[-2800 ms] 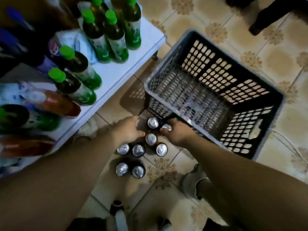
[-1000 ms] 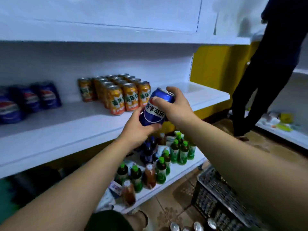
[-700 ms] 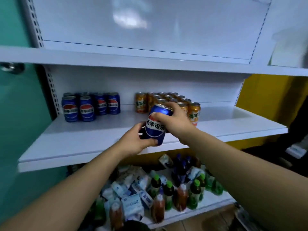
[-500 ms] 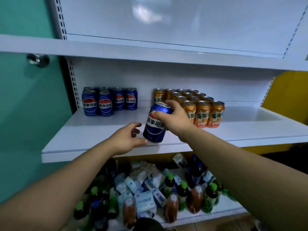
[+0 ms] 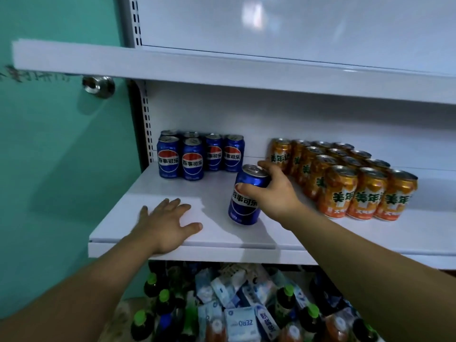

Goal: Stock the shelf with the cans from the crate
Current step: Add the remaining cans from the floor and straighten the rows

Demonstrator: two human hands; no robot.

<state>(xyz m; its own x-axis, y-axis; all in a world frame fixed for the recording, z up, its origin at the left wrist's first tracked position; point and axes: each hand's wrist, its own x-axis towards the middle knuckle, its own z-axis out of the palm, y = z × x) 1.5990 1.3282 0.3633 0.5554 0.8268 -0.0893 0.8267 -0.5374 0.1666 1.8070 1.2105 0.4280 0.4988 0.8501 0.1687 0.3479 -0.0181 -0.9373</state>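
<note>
1. Held can (image 5: 244, 201), gripped by the right hand (image 5: 274, 193): "百事可乐" in white across its dark band.
2. 4 blue cans (image 5: 192, 160) at the back left of the shelf (image 5: 222, 238): the same "百事可乐".
3. Orange cans (image 5: 367, 197): green "美年", with the 3rd character cut off on the front 3.
4. White-and-blue packet (image 5: 240, 323) below: "ZERO", seen reversed.

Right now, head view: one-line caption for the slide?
Right hand grips a cola can at the shelf between stocked blue cans and orange cans; left hand rests flat on the shelf.
</note>
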